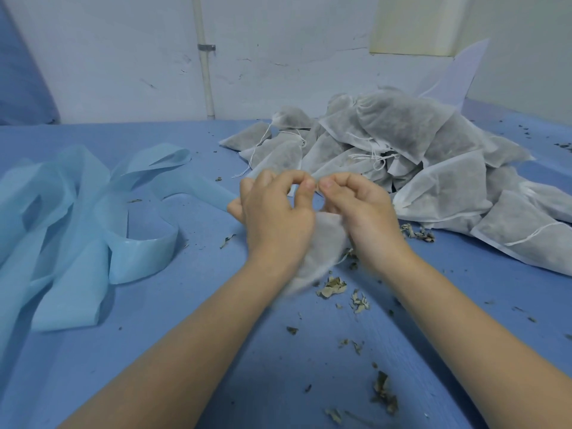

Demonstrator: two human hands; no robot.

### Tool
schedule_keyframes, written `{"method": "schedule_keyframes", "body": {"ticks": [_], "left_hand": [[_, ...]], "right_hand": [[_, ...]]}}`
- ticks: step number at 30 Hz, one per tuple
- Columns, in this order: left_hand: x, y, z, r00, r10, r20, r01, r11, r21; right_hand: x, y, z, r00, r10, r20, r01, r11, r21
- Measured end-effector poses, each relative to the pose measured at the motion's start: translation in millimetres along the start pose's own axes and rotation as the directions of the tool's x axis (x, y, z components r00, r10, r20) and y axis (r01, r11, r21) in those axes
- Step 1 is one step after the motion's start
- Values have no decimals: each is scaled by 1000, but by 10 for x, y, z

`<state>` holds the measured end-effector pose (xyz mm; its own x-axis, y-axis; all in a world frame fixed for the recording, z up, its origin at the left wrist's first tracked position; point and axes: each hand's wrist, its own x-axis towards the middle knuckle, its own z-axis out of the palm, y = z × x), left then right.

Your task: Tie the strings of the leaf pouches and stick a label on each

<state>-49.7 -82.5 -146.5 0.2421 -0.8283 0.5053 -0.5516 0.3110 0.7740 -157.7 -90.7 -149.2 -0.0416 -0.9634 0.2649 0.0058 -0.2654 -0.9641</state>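
Observation:
A white leaf pouch (318, 252) hangs blurred between my two hands above the blue table (216, 335). My left hand (275, 212) has thumb and forefinger pinched together at the pouch's top, where its string is too thin to make out. My right hand (356, 205) pinches close beside it, fingertips almost touching the left ones. A big pile of white pouches (418, 156) with loose strings lies just behind and to the right of my hands.
Long light-blue fabric strips (77, 212) sprawl over the table's left half, one end reaching my left hand. Dry leaf crumbs (337, 286) are scattered under and in front of my hands. A white wall with a pipe (205, 72) stands behind.

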Motion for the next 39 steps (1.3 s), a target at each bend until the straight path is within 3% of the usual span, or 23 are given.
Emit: {"method": "schedule_keyframes", "body": {"ticks": [6,10,14,17,20,23,26,32,36,39], "left_hand": [[107,-63,-73,988,-46,-149,54,998,45],[123,-34,-48,991,-47,-124,43,998,-36],[33,-51,22,1000,-16,3,16,995,-96],[-39,-91,56,988,-147,54,155,967,-202],[-51,-48,79,876,-360,321,472,777,-417],[-57,-57,127,712,-305,633,691,465,-553],[-43,-84,115,668,-299,682,739,374,-560],[14,-122,88,691,-345,635,722,380,-579],[27,-126,62,663,-387,641,749,326,-577],[50,-128,39,688,-342,640,724,385,-573]], "right_hand": [[16,-28,-84,996,-71,-57,60,982,-177],[55,-88,-123,983,-149,-108,121,964,-237],[80,-78,-189,962,-116,-248,98,991,-87],[122,-71,-235,924,-8,-382,53,993,107],[131,-55,-253,875,58,-481,63,970,233],[139,-19,-287,851,70,-521,77,964,255],[147,19,-322,891,73,-447,13,982,188],[132,29,-361,988,89,-125,-82,995,59],[93,5,-357,995,96,34,-96,995,-1],[81,-5,-358,996,52,68,-44,992,-120]]}}
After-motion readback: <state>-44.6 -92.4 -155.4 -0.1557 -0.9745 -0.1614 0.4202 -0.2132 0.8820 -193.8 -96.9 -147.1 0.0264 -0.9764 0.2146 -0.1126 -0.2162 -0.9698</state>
